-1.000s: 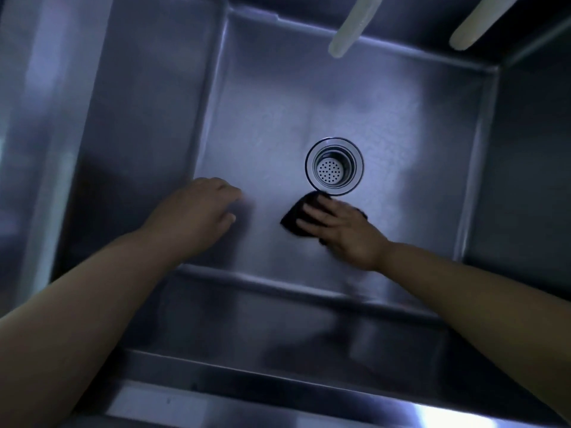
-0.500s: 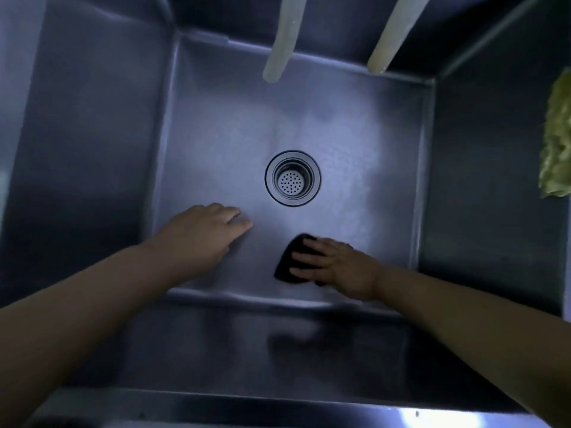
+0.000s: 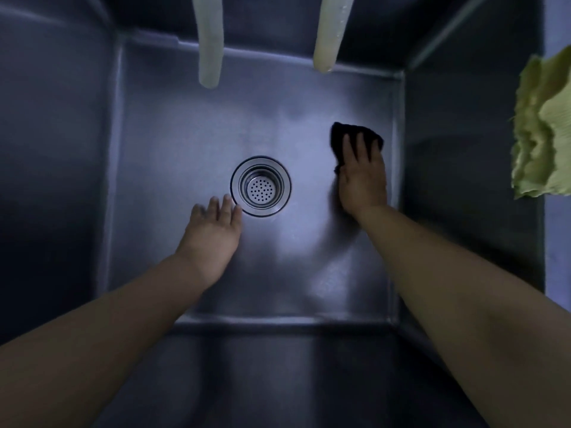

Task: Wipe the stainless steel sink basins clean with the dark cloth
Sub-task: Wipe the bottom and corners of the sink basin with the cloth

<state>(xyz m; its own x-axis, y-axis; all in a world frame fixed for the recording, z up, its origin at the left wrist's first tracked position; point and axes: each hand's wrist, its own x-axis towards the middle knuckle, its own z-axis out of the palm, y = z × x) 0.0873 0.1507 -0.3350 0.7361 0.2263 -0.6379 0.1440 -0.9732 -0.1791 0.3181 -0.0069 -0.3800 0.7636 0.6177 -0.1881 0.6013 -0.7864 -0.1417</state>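
I look straight down into a deep stainless steel sink basin (image 3: 173, 125) with a round drain strainer (image 3: 261, 185) in the middle of its floor. My right hand (image 3: 362, 177) presses the dark cloth (image 3: 340, 138) flat against the basin floor at the far right, close to the right wall; its fingers lie straight over the cloth. My left hand (image 3: 213, 233) rests flat on the floor just left of the drain, fingertips at the strainer's rim, holding nothing.
Two pale hoses (image 3: 210, 41) (image 3: 329, 32) hang down over the back of the basin. A crumpled yellow-green cloth (image 3: 543, 134) lies on the ledge at the right. Steep steel walls enclose the basin on all sides.
My right hand has slid the dark cloth from the near floor by the drain out to the far right side. My left hand moved forward and right, up to the drain's rim.
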